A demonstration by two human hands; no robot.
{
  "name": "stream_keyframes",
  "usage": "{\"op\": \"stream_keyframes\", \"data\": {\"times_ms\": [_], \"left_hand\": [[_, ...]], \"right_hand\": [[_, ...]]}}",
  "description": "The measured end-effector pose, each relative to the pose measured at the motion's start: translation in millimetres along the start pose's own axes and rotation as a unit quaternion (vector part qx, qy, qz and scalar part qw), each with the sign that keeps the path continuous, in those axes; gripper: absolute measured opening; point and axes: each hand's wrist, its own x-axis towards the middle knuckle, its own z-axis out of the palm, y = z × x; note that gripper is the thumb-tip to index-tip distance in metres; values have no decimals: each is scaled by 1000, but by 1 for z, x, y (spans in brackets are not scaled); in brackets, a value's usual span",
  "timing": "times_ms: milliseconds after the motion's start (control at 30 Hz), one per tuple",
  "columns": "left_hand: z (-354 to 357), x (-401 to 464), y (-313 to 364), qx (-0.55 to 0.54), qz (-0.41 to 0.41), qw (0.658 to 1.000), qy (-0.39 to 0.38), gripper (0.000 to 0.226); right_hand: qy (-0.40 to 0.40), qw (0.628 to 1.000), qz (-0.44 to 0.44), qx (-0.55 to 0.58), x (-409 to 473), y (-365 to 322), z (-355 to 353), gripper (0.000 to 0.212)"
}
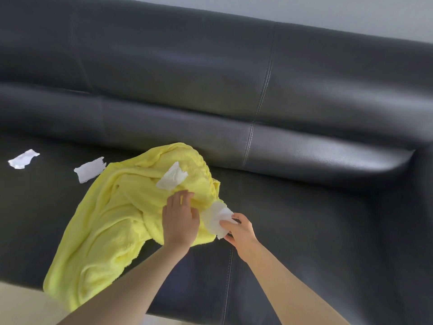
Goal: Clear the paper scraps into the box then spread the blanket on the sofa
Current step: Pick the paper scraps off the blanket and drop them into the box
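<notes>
A crumpled yellow blanket lies on the seat of a dark leather sofa, one end hanging over the front edge. My right hand pinches a white paper scrap at the blanket's right edge. My left hand rests flat on the blanket, fingers spread, just below a second scrap lying on top of the blanket. Two more scraps sit on the seat to the left: one beside the blanket, one farther left. No box is in view.
The sofa backrest runs across the upper frame, with a pale wall behind it. A light floor strip shows at the bottom left, below the seat's front edge.
</notes>
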Motion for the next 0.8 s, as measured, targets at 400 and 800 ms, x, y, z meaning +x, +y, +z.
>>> {"op": "stream_keyframes", "data": {"times_ms": [400,800], "left_hand": [[-17,23,-17,10,-1,999,33,40],[3,-9,33,-435,-184,872,-131,28]], "right_hand": [[-8,1000,-3,-20,-4,-8,-14,27],[-163,981,22,101,-14,-11,-13,18]]}}
